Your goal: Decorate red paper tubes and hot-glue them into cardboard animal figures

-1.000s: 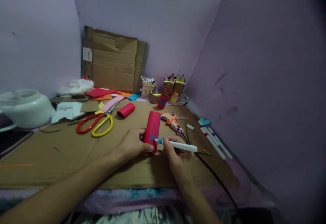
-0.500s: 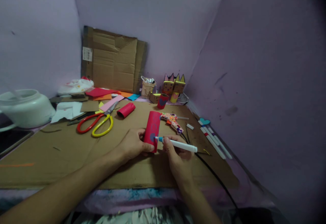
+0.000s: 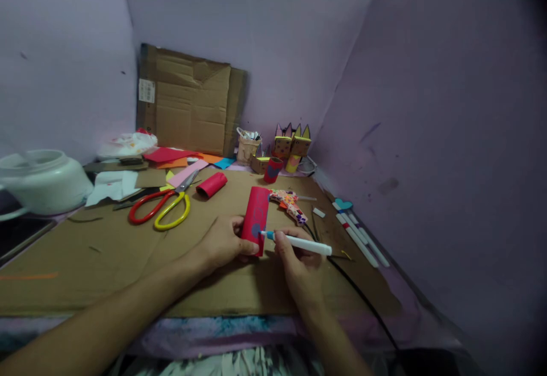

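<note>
A red paper-covered tube (image 3: 257,208) stands tilted on the cardboard sheet (image 3: 205,296), with bluish-purple shapes drawn on its side. My left hand (image 3: 224,240) grips its lower left, thumb across the front near the bottom. In my right hand (image 3: 301,259) is a white marker (image 3: 310,245) with a blue collar, pinched between thumb and fingers. The marker's tip meets the tube at the filled purple patch. Just behind the tube lies a floral-patterned glue gun (image 3: 288,202), its black cord running toward the lower right.
Red-and-yellow-handled scissors (image 3: 171,196) and another red tube (image 3: 212,184) lie to the left. White markers (image 3: 356,231) line the right edge. A white pot (image 3: 47,182) stands far left. At the back are paper scraps (image 3: 173,155), a red cup-like roll (image 3: 272,170) and cardboard figures (image 3: 293,143).
The marker has shifted very slightly, its tip still on the purple patch. Both hands and the tube hold nearly the same place.
</note>
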`<state>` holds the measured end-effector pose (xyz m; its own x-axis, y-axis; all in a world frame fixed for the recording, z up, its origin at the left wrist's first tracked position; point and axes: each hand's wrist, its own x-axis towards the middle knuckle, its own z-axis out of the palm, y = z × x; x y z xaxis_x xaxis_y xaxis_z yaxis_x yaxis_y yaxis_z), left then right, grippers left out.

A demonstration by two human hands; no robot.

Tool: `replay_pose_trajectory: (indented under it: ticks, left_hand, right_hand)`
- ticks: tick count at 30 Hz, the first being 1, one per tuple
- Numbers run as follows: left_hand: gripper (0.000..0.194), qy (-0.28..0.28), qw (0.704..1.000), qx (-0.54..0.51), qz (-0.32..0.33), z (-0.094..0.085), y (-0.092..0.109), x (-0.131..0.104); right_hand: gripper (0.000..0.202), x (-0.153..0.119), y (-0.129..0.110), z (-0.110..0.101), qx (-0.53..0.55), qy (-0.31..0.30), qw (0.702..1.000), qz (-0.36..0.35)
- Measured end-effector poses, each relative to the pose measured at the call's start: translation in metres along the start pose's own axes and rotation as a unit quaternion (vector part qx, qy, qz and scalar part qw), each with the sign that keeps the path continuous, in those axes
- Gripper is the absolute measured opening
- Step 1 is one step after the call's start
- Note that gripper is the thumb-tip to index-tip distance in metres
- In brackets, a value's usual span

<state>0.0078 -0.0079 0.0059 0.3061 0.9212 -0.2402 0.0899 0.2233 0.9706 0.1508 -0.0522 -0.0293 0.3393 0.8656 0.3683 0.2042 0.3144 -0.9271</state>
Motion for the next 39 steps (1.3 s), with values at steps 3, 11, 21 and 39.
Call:
replay_pose_trajectory:
  ticks: [3,11,21,39]
  left_hand:
    - [0.034,0.001,1.000,0.008,-0.002,-0.0001,-0.0004,0.0012]
    - [0.032,-0.002,1.000,0.019,0.001,0.0003,0.0000,-0.0008]
    - [0.034,-0.006,1.000,0.011,0.002,-0.0003,0.0015,-0.0018]
    - [0.036,-0.020,1.000,0.005,-0.003,-0.0020,0.0015,-0.0022]
  right_hand:
    - [0.021,-0.0006,0.0008,-0.0010,-0.007,-0.003,1.000,-0.009]
    - [0.023,0.0003,-0.0029,-0.0005,-0.025,-0.005,0.999,-0.029]
    - [0.023,-0.0010,-0.0039,0.0001,-0.003,-0.008,1.000,-0.008]
    - [0.023,-0.0001,-0.0012,0.0006,0.002,-0.001,1.000,-0.001]
